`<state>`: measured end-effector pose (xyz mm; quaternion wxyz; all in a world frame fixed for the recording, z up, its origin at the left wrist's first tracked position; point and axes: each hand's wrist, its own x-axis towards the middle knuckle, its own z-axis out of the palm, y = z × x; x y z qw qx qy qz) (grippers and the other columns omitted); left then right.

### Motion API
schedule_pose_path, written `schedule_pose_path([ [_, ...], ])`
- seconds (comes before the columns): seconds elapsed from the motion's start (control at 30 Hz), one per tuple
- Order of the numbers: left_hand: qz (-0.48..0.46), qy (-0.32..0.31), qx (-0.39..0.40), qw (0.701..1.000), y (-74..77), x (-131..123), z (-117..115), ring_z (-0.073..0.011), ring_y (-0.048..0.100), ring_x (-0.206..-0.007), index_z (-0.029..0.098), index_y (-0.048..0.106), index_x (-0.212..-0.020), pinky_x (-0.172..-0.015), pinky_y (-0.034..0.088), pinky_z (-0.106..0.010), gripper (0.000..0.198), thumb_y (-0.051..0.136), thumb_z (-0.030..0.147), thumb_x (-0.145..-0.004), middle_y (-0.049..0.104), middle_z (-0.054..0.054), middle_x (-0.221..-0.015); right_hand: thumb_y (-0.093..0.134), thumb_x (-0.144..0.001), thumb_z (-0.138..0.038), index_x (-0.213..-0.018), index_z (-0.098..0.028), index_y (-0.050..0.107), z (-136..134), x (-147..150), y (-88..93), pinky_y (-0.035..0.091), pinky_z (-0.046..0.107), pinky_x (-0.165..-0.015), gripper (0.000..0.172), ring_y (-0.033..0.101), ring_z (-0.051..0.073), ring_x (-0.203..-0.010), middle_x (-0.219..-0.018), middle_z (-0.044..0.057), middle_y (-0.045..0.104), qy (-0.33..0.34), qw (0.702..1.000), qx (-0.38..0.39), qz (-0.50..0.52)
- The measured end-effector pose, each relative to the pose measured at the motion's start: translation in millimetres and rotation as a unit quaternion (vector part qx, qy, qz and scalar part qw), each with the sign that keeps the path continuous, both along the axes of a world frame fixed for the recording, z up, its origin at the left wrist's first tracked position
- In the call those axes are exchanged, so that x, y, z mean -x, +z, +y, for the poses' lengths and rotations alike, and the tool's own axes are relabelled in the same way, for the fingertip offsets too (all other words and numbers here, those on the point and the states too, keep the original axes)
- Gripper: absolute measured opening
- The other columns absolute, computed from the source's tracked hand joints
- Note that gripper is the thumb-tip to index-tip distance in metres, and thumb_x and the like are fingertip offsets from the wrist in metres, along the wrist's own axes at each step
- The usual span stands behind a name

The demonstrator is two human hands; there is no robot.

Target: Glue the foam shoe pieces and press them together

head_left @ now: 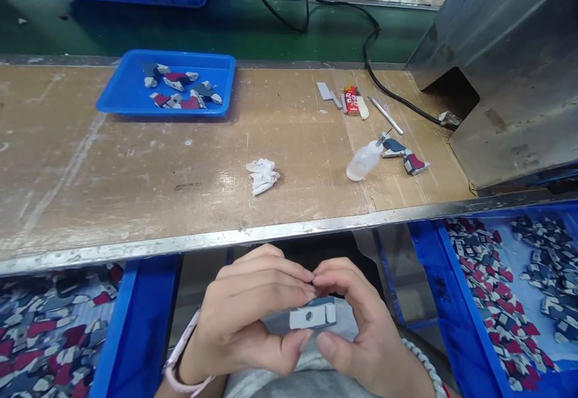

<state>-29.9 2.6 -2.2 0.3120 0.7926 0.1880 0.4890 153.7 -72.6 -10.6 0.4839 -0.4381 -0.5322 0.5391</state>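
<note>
Leftward, a blue plastic bin (pixel 142 326) holds maroon, white and slate pieces (pixel 41 329). Next, before the brown-topped bench (pixel 203 205), my left hand (pixel 253 307), fingers partly curled, holds a small light-grey block (pixel 300 318) with a hexagonal hole; my right hand (pixel 368 317), fingers loosely curved, flanks it, grip unclear.

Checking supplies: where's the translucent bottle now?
In the head view, the translucent bottle is on the right half of the workbench, between the crumpled white wad and, close by, the blue-gray and maroon pieces.
</note>
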Motion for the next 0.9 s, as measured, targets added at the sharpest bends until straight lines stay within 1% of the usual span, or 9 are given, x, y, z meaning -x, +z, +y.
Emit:
schedule_pose_path([
  [0.1,-0.015,0.001,0.005,1.000,0.0,-1,3,-0.0214,0.076,-0.080,0.012,0.072,-0.094,-0.071,0.055,-0.035,0.016,0.078,0.024,-0.085,0.077,-0.005,-0.079,0.074,-0.085,-0.025,-0.120,-0.032,0.060,1,-1,2.7,0.052,0.023,-0.089,0.039,0.060,0.013,-0.098,-0.110,0.000,0.060,-0.028,0.998,-0.051,-0.030],
  [0.17,-0.028,-0.004,0.013,1.000,0.4,-3,5,-0.0212,0.076,-0.078,0.013,0.072,-0.092,-0.069,0.054,-0.034,0.015,0.076,0.026,-0.087,0.077,-0.005,-0.076,0.074,-0.086,-0.025,-0.116,-0.028,0.063,2,-1,5.4,0.053,0.022,-0.085,0.033,0.063,0.014,-0.096,-0.105,0.002,0.062,-0.041,0.995,-0.081,-0.034],
  [0.27,-0.047,-0.022,0.039,0.998,0.6,-6,8,-0.0205,0.076,-0.074,0.014,0.071,-0.090,-0.069,0.053,-0.034,0.018,0.073,0.032,-0.090,0.076,-0.004,-0.074,0.073,-0.088,-0.026,-0.111,-0.022,0.064,6,1,10.1,0.055,0.021,-0.078,0.025,0.065,0.013,-0.088,-0.097,0.003,0.065,-0.061,0.989,-0.129,-0.047],
  [0.37,-0.065,-0.035,0.063,0.995,-0.2,-9,9,-0.0207,0.076,-0.072,0.015,0.071,-0.088,-0.071,0.054,-0.035,0.022,0.073,0.037,-0.091,0.077,-0.004,-0.073,0.072,-0.089,-0.028,-0.107,-0.020,0.064,8,1,14.0,0.056,0.021,-0.075,0.021,0.065,0.013,-0.084,-0.092,0.003,0.065,-0.071,0.984,-0.154,-0.063],
  [0.47,-0.097,-0.042,0.084,0.991,-1.4,-12,10,-0.0199,0.075,-0.069,0.015,0.071,-0.087,-0.070,0.053,-0.034,0.024,0.076,0.039,-0.089,0.076,-0.004,-0.070,0.070,-0.091,-0.033,-0.106,-0.020,0.064,9,2,16.2,0.057,0.023,-0.073,0.021,0.066,0.013,-0.082,-0.091,0.004,0.065,-0.075,0.983,-0.155,-0.068],
  [0.57,-0.146,-0.073,0.153,0.975,-2.9,-16,11,-0.0185,0.073,-0.066,0.016,0.070,-0.083,-0.069,0.052,-0.032,0.028,0.078,0.043,-0.087,0.075,-0.003,-0.066,0.071,-0.091,-0.036,-0.110,-0.020,0.063,9,4,17.6,0.058,0.025,-0.070,0.025,0.066,0.015,-0.081,-0.092,0.005,0.066,-0.090,0.979,-0.169,-0.069],
  [0.67,-0.165,-0.105,0.217,0.956,-4.0,-22,11,-0.0174,0.071,-0.061,0.019,0.067,-0.081,-0.067,0.052,-0.031,0.032,0.075,0.049,-0.089,0.070,0.000,-0.059,0.071,-0.092,-0.033,-0.118,-0.021,0.062,10,7,19.9,0.058,0.028,-0.069,0.030,0.067,0.017,-0.079,-0.090,0.005,0.068,-0.108,0.970,-0.207,-0.064],
  [0.8,-0.168,-0.118,0.239,0.949,-4.3,-27,10,-0.0177,0.070,-0.060,0.020,0.065,-0.081,-0.065,0.053,-0.032,0.030,0.073,0.047,-0.090,0.067,0.000,-0.057,0.075,-0.090,-0.031,-0.127,-0.030,0.060,9,9,23.2,0.060,0.028,-0.066,0.040,0.070,0.017,-0.075,-0.090,0.003,0.072,-0.114,0.966,-0.219,-0.075],
  [0.9,-0.164,-0.109,0.238,0.951,-3.9,-28,9,-0.0178,0.069,-0.059,0.020,0.065,-0.081,-0.064,0.052,-0.033,0.029,0.073,0.046,-0.090,0.066,0.000,-0.057,0.076,-0.088,-0.027,-0.127,-0.032,0.062,6,8,22.7,0.061,0.025,-0.062,0.042,0.073,0.017,-0.071,-0.086,0.003,0.075,-0.126,0.952,-0.239,-0.142],
])
